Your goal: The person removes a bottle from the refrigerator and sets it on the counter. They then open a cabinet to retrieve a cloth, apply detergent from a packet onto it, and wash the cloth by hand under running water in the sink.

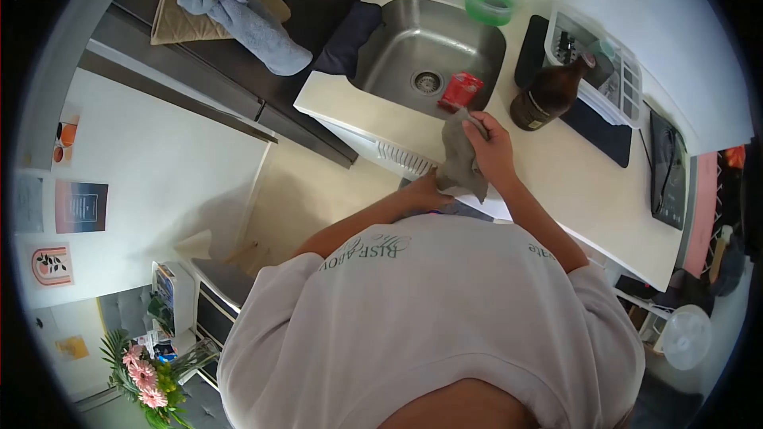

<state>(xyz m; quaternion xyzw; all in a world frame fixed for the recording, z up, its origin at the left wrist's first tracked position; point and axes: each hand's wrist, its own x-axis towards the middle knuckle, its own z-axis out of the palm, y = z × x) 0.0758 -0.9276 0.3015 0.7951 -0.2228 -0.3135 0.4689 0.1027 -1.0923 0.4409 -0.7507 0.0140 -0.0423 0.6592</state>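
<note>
Pinched between the thumb and fingers of our right hand, the grey-brown cloth looks pretty secure, with hardly any gap left in that grip. Our left hand sits against the cloth's lower side, but its fingertips are mostly hidden, so we can't tell how tightly it's closed or whether it has a proper hold.

The cloth hangs bunched at the front edge of the counter, just in front of the sink. For handling it well, we'd say let the right hand carry the top, get the left properly onto the lower part, and work with even tension. Soft fabric likes to fold over on itself, so a yank from one side would probably just twist it. Elbows in, too.

Watch what's around us: there's a red packet in the sink near the drain, just past the cloth's top end. Off to the right, the brown bottle is near enough to our right hand that a wide swing could knock it. Beyond that is the dish rack.
</note>
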